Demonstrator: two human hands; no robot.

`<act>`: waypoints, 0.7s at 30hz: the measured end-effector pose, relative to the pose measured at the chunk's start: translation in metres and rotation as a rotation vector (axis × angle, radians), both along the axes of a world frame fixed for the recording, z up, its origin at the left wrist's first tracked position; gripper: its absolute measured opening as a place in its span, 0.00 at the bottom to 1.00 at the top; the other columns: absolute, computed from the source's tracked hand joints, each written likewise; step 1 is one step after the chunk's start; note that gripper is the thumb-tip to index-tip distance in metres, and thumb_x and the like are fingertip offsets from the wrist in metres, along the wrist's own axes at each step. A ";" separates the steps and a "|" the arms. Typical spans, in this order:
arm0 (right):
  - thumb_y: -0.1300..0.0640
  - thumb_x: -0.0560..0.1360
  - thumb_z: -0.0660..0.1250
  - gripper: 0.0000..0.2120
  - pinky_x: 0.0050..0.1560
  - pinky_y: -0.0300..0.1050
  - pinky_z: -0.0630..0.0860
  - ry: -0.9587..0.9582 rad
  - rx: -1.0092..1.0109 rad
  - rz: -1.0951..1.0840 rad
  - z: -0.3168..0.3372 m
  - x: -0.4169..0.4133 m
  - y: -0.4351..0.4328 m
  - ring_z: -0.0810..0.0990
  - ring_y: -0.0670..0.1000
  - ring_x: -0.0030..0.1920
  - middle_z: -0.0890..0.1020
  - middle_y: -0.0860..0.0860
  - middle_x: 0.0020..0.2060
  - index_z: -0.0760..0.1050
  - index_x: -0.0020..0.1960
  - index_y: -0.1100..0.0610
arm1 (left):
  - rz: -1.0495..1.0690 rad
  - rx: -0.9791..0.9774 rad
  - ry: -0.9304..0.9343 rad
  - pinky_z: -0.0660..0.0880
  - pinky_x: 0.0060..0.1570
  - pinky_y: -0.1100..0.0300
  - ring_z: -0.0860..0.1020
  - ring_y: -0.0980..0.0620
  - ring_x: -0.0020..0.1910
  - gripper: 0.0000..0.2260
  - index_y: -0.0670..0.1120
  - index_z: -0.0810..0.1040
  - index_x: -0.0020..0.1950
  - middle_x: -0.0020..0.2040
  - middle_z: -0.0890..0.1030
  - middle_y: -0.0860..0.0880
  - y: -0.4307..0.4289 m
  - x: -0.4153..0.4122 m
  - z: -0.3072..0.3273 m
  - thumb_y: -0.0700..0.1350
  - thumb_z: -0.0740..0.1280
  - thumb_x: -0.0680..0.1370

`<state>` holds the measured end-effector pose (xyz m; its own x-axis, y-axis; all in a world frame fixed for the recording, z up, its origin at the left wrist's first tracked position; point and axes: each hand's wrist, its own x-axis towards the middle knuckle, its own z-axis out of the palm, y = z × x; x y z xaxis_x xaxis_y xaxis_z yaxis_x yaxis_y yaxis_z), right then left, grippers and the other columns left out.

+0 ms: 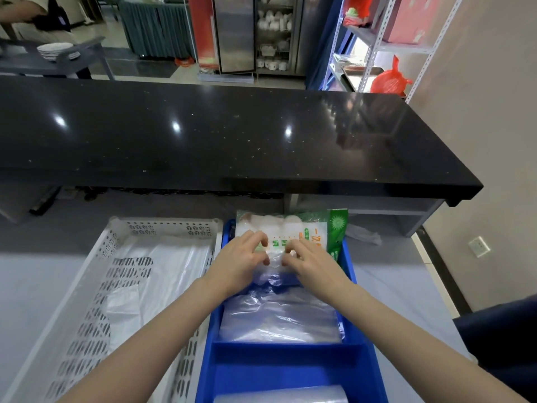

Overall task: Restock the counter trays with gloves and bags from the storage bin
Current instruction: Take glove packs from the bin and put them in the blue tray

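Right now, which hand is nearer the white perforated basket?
Left. The left hand grips the glove packet just right of the white basket; the right hand grips the same packet farther right, over the middle of the blue tray.

This looks like a restaurant service area: beyond the black counter [232, 135] are stacked plates [56, 50], a crockery cabinet [273, 33] and shelving [377, 46] holding metal trays [359, 74].
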<state>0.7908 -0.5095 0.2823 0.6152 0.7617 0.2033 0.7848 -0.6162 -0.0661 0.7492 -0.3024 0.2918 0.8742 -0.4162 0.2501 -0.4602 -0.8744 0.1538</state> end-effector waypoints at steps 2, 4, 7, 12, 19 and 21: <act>0.60 0.70 0.69 0.09 0.51 0.50 0.78 0.059 0.032 -0.023 -0.001 -0.002 -0.010 0.76 0.55 0.56 0.77 0.55 0.60 0.82 0.50 0.54 | 0.004 -0.022 0.070 0.75 0.44 0.58 0.73 0.51 0.56 0.09 0.49 0.84 0.49 0.63 0.73 0.49 0.007 -0.005 -0.005 0.44 0.69 0.70; 0.55 0.74 0.65 0.10 0.54 0.50 0.76 0.095 0.065 -0.039 0.000 -0.003 -0.013 0.74 0.54 0.57 0.76 0.52 0.62 0.82 0.52 0.52 | 0.026 -0.051 0.099 0.73 0.48 0.59 0.71 0.55 0.59 0.13 0.51 0.82 0.54 0.67 0.70 0.52 0.010 -0.008 -0.007 0.49 0.62 0.74; 0.57 0.75 0.65 0.08 0.50 0.48 0.75 0.113 0.077 -0.079 0.001 0.000 -0.006 0.74 0.53 0.52 0.79 0.51 0.53 0.79 0.53 0.55 | 0.048 -0.053 0.064 0.72 0.42 0.62 0.75 0.53 0.53 0.07 0.50 0.80 0.52 0.60 0.75 0.51 0.002 -0.004 -0.005 0.45 0.67 0.75; 0.66 0.65 0.72 0.15 0.44 0.48 0.75 0.062 0.082 -0.138 0.000 0.001 0.001 0.76 0.54 0.44 0.81 0.52 0.44 0.77 0.51 0.57 | 0.141 -0.040 0.088 0.73 0.32 0.55 0.76 0.49 0.42 0.15 0.47 0.76 0.53 0.46 0.78 0.49 -0.011 0.006 -0.005 0.36 0.71 0.68; 0.63 0.71 0.68 0.08 0.41 0.48 0.72 0.100 0.035 -0.197 -0.006 0.009 0.004 0.75 0.55 0.47 0.80 0.52 0.46 0.78 0.49 0.57 | 0.246 -0.038 0.137 0.67 0.34 0.59 0.76 0.49 0.41 0.07 0.48 0.76 0.48 0.45 0.77 0.51 -0.011 0.014 -0.016 0.41 0.69 0.71; 0.60 0.73 0.67 0.07 0.42 0.45 0.70 0.148 0.045 -0.183 -0.008 0.011 0.001 0.75 0.53 0.50 0.80 0.50 0.48 0.79 0.51 0.55 | 0.210 -0.070 0.190 0.71 0.40 0.61 0.77 0.51 0.45 0.06 0.50 0.79 0.50 0.48 0.78 0.53 -0.005 0.013 -0.017 0.45 0.69 0.74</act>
